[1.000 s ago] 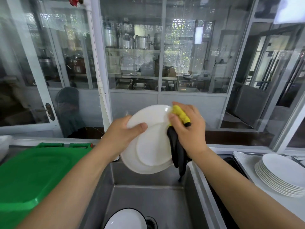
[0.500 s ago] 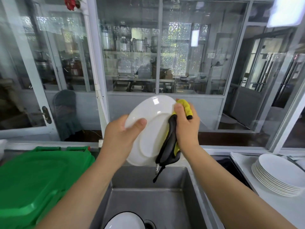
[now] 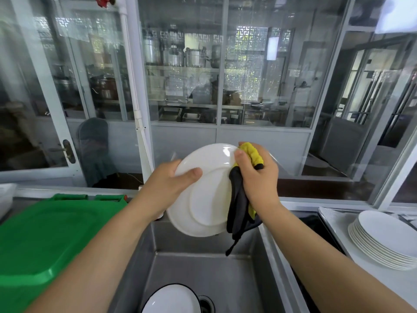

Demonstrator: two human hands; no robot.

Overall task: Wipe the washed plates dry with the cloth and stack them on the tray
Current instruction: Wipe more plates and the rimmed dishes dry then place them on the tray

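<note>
White plate (image 3: 204, 195), tilted above the steel sink (image 3: 203, 274), is gripped at its left rim by the left hand (image 3: 167, 188); the right hand (image 3: 257, 177) clutches a yellow-and-black cloth (image 3: 239, 206) against its right edge. Stacked plates (image 3: 383, 240) sit far right.

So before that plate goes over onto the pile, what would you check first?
1. Left hand grips the plate firmly, thumb over the rim: ok.
2. Right hand holds the cloth against the plate's right edge: ok.
3. Plate fully dry: cannot tell; no drops show on the face, the back is hidden.
4. Stack of plates on the tray sits even, with room on top: ok.
5. Path rightward past the sink edge is free: ok.
</note>
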